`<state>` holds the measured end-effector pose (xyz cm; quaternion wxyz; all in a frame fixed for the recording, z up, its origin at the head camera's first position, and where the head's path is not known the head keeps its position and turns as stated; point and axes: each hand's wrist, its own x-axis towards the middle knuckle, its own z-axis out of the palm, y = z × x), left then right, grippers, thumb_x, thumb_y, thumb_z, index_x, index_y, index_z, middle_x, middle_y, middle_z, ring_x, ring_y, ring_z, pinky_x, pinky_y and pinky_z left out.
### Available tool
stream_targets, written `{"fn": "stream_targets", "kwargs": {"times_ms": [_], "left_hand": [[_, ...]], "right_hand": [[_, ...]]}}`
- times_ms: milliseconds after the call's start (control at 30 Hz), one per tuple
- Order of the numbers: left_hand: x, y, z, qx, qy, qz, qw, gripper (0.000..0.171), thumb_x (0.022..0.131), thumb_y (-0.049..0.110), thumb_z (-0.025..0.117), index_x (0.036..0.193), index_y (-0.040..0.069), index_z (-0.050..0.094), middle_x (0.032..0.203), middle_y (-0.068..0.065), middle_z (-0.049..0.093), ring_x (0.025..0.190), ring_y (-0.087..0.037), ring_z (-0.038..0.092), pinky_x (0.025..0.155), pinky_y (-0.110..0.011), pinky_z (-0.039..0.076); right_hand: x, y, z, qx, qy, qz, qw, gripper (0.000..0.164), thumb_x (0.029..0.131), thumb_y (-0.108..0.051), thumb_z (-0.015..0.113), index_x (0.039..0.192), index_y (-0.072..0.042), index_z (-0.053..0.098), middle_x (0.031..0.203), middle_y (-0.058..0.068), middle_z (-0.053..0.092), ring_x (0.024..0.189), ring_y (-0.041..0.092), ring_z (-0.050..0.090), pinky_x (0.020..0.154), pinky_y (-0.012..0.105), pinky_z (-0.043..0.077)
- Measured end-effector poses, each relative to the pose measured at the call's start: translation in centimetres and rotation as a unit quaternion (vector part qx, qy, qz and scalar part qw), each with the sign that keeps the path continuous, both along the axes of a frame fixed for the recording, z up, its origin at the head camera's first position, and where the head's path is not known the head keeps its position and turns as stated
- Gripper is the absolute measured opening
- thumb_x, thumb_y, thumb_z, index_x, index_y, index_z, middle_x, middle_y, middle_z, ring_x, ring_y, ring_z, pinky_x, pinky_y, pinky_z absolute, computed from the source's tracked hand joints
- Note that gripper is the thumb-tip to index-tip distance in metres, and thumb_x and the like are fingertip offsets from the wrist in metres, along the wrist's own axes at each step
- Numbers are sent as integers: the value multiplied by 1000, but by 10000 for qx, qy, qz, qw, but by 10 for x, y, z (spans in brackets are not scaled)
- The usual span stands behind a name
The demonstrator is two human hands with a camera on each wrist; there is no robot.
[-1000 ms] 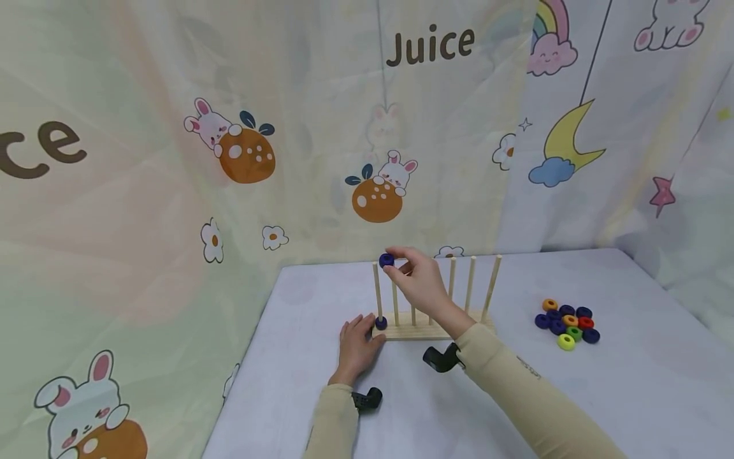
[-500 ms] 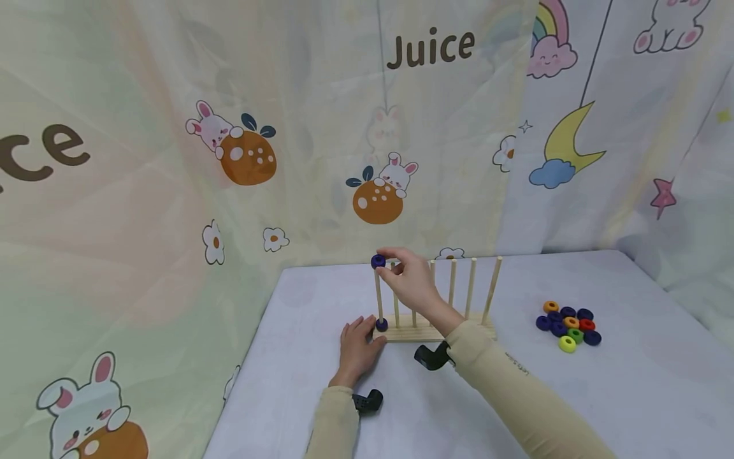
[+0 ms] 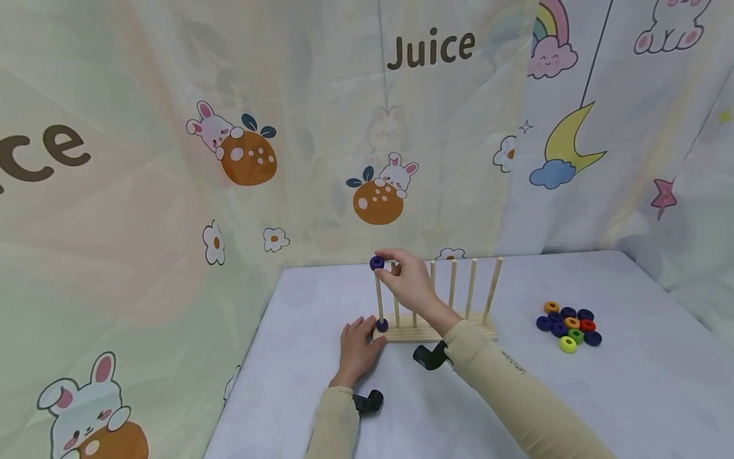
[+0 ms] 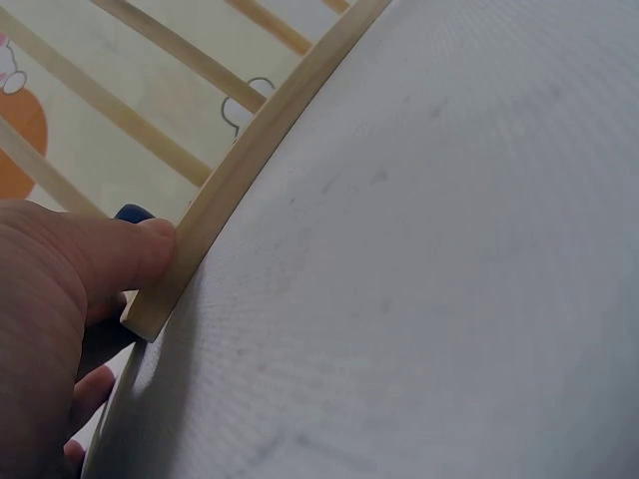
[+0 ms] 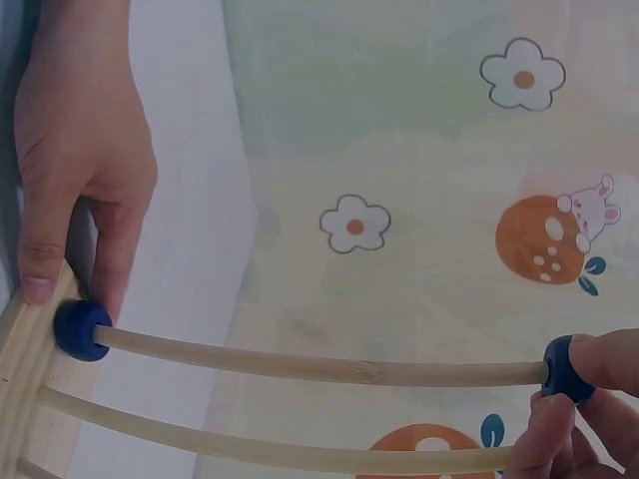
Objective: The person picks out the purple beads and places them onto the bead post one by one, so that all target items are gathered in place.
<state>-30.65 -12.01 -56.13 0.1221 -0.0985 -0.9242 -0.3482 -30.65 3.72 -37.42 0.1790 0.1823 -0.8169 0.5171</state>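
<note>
My right hand (image 3: 410,280) pinches a dark blue ring bead (image 3: 376,262) between thumb and fingertips. It sits at the top end of the leftmost peg (image 5: 339,372) of a wooden peg rack (image 3: 427,334). Another blue bead (image 5: 82,331) rests at the foot of that same peg. My left hand (image 3: 357,350) grips the left end of the rack's base. In the left wrist view its thumb (image 4: 135,254) lies on the base's front edge, while the other fingers reach past the end. Part of the rack is hidden behind my right hand and wrist.
To the right of the rack lies a group of loose ring beads, among them a red one (image 3: 587,326), a green one (image 3: 576,335) and a yellow one (image 3: 568,345). Several bare pegs stand along the rack. A printed curtain (image 3: 321,159) hangs behind the white table (image 3: 648,382).
My right hand has moved the blue bead left, from near the second peg to the top of the leftmost peg. My left hand stays at the rack's end.
</note>
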Motion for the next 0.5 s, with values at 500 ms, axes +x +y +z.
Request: {"fn": "stream_targets", "kwargs": {"times_ms": [500], "left_hand": [[0,-1,-2,-23,-56,-9,10000,54,88,30,71,135,6,58,138,-5,58,136,-29,42,117,-53,16]], "right_hand": [[-3,-3,-1,394,-220,-131,9989,34,89,-13,72,122,-8,67,113,4,68,67,15,52,55,25,43]]}}
